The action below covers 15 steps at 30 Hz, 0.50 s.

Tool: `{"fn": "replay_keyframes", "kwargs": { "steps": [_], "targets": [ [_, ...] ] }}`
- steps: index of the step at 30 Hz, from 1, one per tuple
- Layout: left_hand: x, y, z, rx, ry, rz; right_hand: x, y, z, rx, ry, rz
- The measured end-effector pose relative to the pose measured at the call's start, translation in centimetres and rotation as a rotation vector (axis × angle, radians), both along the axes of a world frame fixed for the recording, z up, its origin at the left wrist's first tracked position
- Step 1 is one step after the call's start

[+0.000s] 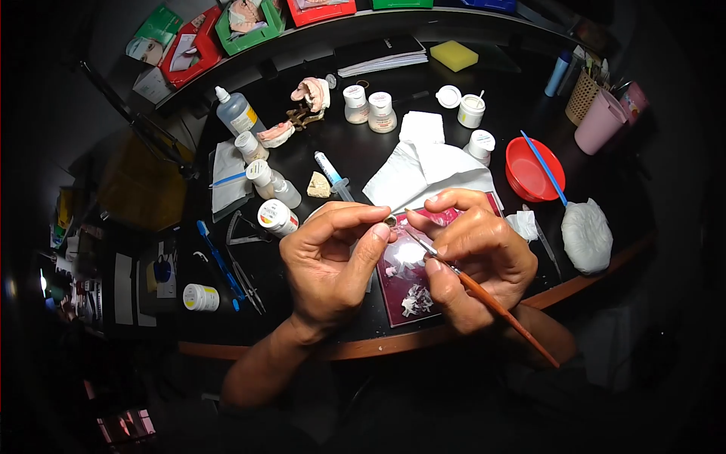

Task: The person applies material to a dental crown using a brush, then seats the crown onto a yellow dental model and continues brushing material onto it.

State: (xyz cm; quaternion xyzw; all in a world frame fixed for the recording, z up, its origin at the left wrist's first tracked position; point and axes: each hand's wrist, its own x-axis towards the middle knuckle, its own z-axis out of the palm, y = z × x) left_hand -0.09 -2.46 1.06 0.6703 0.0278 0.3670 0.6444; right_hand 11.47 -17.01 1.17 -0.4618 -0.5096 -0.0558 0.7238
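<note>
My left hand [336, 257] pinches a small dark and pale piece [390, 221] between thumb and index finger. Just to its right, my right hand [480, 261] holds a thin brush [491, 303] with a reddish-brown handle, its tip pointing up and left toward the small piece. Whether tip and piece touch is hard to tell. Beneath both hands lies a dark red mixing plate [395, 291] with white and pink material smeared on it. White tissue [431, 163] is bunched behind the plate.
Left: jars [277, 217], a syringe [329, 168], a blue toothbrush [218, 261] and tweezers [248, 280]. Behind: a dental model [310, 94], powder jars [382, 113] and a yellow sponge [454, 56]. Right: a red bowl [529, 170], a wrapped white pad [587, 238] and a pink cup [599, 125].
</note>
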Motion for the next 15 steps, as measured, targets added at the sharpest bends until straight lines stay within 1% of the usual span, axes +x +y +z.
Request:
{"fn": "replay_keyframes", "kwargs": {
  "steps": [4,10,15],
  "targets": [
    [-0.03,-0.17,-0.04,0.011,0.024,-0.013,-0.14,0.04,-0.16,0.004,0.051,0.013],
    [0.1,-0.68,0.0,-0.115,0.003,-0.084,-0.33,0.2,0.02,0.01,0.081,0.028],
    [0.12,-0.49,-0.25,-0.115,0.013,-0.094,-0.11,-0.03,0.21,-0.012,0.02,0.018]
  ]
}}
